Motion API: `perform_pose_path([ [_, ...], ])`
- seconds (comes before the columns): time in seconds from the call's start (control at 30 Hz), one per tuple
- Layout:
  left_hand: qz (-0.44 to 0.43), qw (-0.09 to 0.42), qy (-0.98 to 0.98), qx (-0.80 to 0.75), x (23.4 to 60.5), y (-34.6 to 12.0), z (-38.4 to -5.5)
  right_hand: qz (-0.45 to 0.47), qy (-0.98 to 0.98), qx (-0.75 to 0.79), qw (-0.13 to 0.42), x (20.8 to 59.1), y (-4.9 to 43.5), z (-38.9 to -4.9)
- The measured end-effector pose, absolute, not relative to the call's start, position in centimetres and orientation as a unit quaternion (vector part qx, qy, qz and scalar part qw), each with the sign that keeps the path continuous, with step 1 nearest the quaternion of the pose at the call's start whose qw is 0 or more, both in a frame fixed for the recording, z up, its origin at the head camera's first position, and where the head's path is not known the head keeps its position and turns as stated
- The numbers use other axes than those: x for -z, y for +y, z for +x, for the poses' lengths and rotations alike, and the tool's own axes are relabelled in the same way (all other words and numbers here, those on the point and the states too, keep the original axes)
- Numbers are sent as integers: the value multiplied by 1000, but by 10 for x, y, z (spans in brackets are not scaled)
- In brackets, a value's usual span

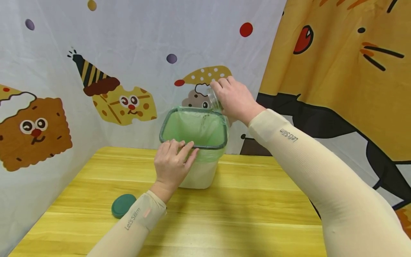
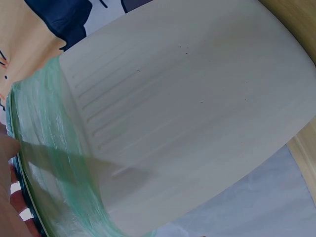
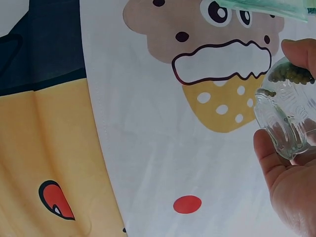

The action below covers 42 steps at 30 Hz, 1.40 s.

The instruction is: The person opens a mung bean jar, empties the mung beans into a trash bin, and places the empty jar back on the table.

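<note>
A white trash bin [image 1: 199, 176] stands on the table, lined with a green plastic bag [image 1: 192, 125] under a dark rim ring. My left hand [image 1: 171, 162] grips the near rim, fingers over the edge; the thumb side shows against the bag in the left wrist view. Above the far right corner, my right hand [image 1: 236, 100] holds a clear glass jar [image 3: 286, 118], tilted with its mouth towards the bin. Dark green lumps [image 3: 291, 74] lie against the jar's wall. Small dark bits [image 1: 205, 117] show below its mouth, inside the bin's opening. The bin's bottom is hidden.
A round green lid [image 1: 123, 206] lies on the yellow wood-grain table [image 1: 257, 207], left of my left forearm. Behind the bin hangs a white cloth [image 1: 138, 43] printed with cartoon food. A yellow cartoon curtain [image 1: 321, 78] hangs at the right.
</note>
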State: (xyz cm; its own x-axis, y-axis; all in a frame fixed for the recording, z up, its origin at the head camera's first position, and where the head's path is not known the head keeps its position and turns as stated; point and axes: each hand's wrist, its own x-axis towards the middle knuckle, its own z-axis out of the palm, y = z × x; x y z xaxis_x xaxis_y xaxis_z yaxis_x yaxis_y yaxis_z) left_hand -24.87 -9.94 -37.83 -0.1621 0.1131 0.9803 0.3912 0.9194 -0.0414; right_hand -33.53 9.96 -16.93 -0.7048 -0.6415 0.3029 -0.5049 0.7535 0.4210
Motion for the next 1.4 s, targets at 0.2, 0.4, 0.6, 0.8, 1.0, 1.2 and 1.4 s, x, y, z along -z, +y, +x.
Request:
perform_pose_path([
  [0.2,-167,625,-755,110,378,-100,-249,328,-903,154,232,168,100,-336],
  [0.4,-169,624,-754,112,378,-100,-249,341,-894,155,246,168,101,-336],
  [0.6,-168,626,-753,111,378,-99,-250,346,-887,165,259,168,101,-336],
  [0.8,-167,627,-753,112,378,-99,-249,361,-872,171,282,168,101,-337],
  [1.0,-168,627,-752,114,378,-99,-249,380,-850,191,310,169,101,-339],
  [1.2,-168,627,-752,114,378,-99,-250,391,-834,216,324,169,100,-339],
  [1.4,-168,627,-752,116,379,-99,-249,401,-814,249,339,171,99,-338],
])
